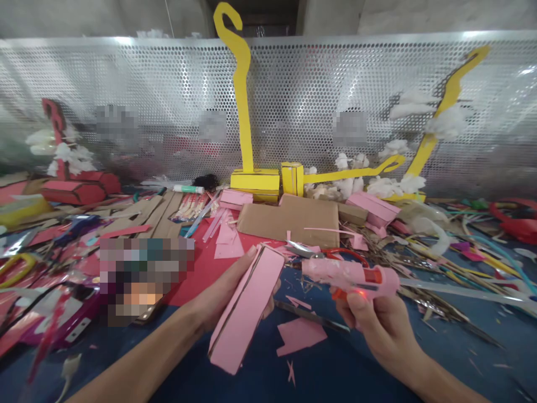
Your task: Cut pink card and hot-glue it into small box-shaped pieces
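In my left hand [235, 282] is a long pink paper-covered box [247, 313], held tilted, with brown cardboard showing along its edges. The fingers wrap round its far side and are partly hidden. My right hand [381, 324] grips a pink glue gun [348, 275] by its handle, and a red light glows on its body. The gun's nozzle points left, close to the upper right corner of the box; whether they touch I cannot tell. Below and between the hands, pink paper scraps [302, 336] lie on the blue table [335, 369], beside a thin dark blade-like tool [312, 316].
Behind stand yellow hook-topped cardboard pieces [243, 112] against a perforated metal panel [168, 84]. A brown cardboard sheet [289, 221] and red-handled scissors [302, 249] lie ahead. Red boxes [75, 190] sit at far left, yellow-handled scissors [17, 268] nearer. Scraps crowd the right.
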Demonstrator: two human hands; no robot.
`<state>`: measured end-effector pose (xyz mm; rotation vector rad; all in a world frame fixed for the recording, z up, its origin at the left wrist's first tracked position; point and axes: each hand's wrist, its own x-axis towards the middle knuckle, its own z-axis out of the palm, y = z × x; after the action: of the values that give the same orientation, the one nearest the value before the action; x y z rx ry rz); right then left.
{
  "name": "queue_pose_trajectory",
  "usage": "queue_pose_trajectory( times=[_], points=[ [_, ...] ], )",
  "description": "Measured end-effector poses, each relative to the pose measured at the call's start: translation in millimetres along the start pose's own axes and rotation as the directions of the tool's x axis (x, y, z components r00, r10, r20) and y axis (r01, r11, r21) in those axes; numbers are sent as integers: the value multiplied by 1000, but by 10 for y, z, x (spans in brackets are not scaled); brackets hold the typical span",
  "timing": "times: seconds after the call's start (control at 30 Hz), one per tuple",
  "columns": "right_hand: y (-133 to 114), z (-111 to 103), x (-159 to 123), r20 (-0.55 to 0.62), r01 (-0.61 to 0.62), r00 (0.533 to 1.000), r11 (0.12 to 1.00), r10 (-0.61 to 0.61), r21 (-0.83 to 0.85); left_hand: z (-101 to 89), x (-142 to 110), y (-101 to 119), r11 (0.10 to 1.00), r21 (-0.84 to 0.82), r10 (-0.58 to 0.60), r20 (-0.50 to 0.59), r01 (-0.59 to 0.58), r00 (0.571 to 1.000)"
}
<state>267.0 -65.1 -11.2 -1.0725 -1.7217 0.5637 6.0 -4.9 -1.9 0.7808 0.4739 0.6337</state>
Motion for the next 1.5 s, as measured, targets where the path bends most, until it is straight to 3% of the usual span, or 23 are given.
queue_pose_trajectory(
  times=[0.27, 0.43, 0.67, 1.5],
  points=[
    [1, 1, -5, 33, 2, 999, 999, 0, -49, -68, -16, -32, 999, -18, -37, -38, 36, 999],
    [4, 6, -6, 23, -10, 1000, 1000, 10, -17, 12, -33, 17, 1000, 16, -21, -46, 22, 999],
    [-23, 8, -21, -2, 22, 1000, 999, -22, 39, 123, -49, 62, 999, -16, 45, 37, -44, 998],
    [-43, 7, -24, -7, 33, 999, 999, -33, -11, 103, -6, 7, 999, 14, 50, 19, -50, 999]
  ],
)
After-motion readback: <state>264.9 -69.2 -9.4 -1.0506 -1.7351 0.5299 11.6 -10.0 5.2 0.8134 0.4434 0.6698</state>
